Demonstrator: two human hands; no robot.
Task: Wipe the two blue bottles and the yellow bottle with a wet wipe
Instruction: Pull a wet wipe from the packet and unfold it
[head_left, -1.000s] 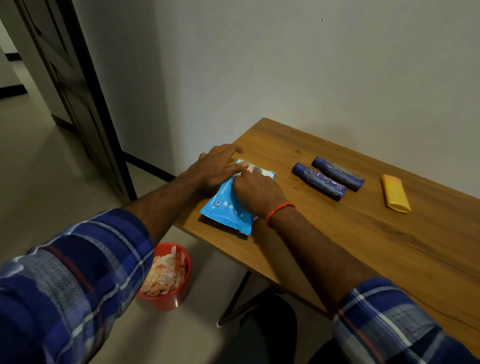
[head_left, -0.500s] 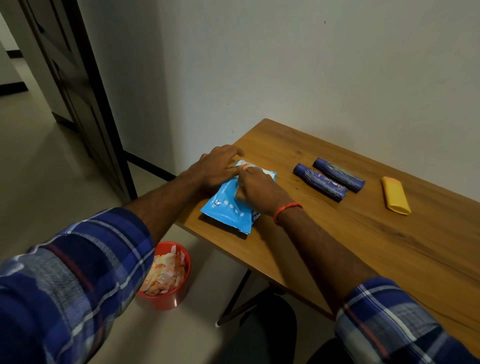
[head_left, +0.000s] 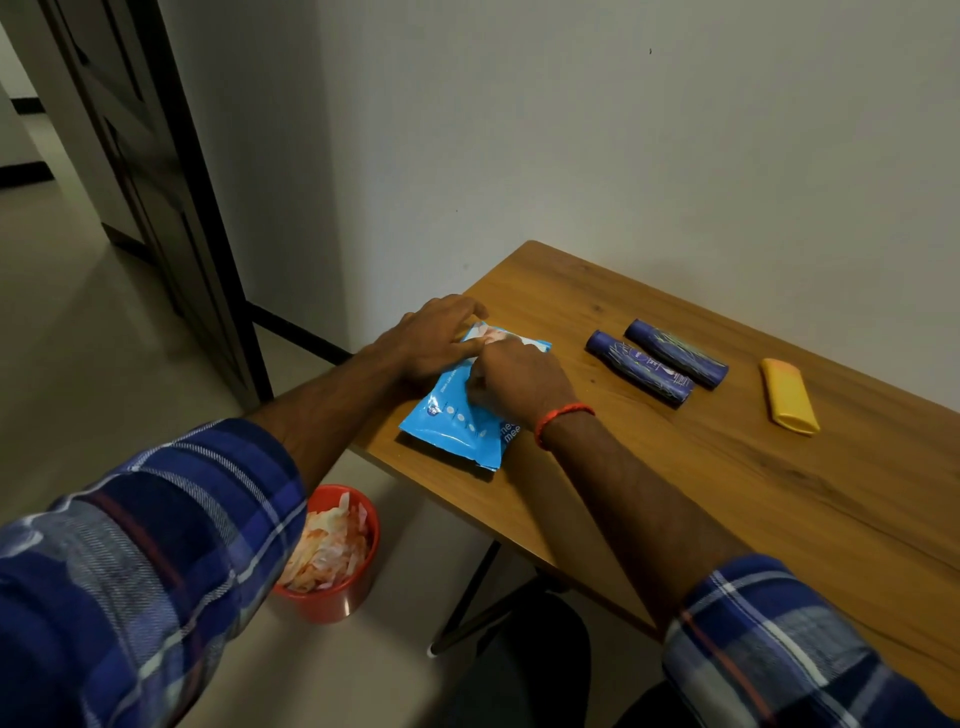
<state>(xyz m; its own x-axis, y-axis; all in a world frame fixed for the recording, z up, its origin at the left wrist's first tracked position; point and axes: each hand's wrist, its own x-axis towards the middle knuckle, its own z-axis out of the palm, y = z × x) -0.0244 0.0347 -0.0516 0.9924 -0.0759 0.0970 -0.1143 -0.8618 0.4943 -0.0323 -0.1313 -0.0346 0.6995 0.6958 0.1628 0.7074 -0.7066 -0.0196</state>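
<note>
A light blue wet wipe pack (head_left: 453, 423) lies near the left edge of the wooden table (head_left: 675, 483). My left hand (head_left: 434, 335) presses flat on its far left end. My right hand (head_left: 511, 379) rests on top of the pack with its fingertips pinched at the opening, where something white shows. Two dark blue bottles (head_left: 638, 367) (head_left: 675, 353) lie side by side on the table to the right of the pack. A yellow bottle (head_left: 788, 396) lies flat farther right. Neither hand touches a bottle.
A red bin (head_left: 340, 597) full of used wipes stands on the floor beneath the table's left edge. The wall runs along the table's far side. A dark door frame (head_left: 171, 182) stands to the left. The table's black legs (head_left: 467, 592) show underneath.
My right hand has curled tighter over the pack's opening, fingertips pinching there. The left hand keeps holding the pack down. The bottles have not moved.
</note>
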